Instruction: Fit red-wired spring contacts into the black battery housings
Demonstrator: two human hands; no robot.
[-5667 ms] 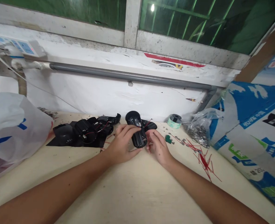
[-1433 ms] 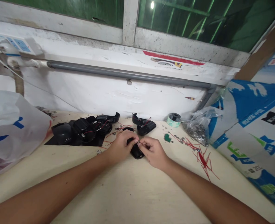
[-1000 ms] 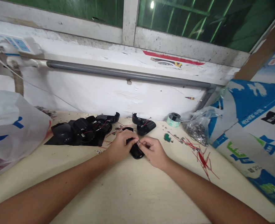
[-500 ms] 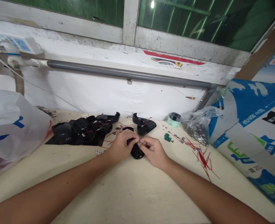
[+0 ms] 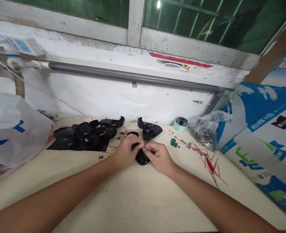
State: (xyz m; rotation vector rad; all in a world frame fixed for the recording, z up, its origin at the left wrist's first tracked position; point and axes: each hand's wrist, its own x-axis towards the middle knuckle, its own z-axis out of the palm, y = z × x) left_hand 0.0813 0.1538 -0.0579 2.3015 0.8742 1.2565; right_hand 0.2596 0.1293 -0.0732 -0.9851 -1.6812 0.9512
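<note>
Black casing (image 5: 141, 158) in left hand (image 5: 125, 152); right hand (image 5: 160, 158) pinching (wire (image 5: 143, 148), perhaps).

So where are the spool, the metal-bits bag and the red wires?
Spool (image 5: 180, 126), head view, on its side.
Metal-bits bag (image 5: 203, 137), head view, on the bits inside.
Red wires (image 5: 211, 165), head view, on the thickest bunch.

The light is soft and a little dim, shadows are weak (only one small glare (image 5: 158, 4) sits on the window glass (image 5: 196, 19)), and the edges look stretched.
</note>
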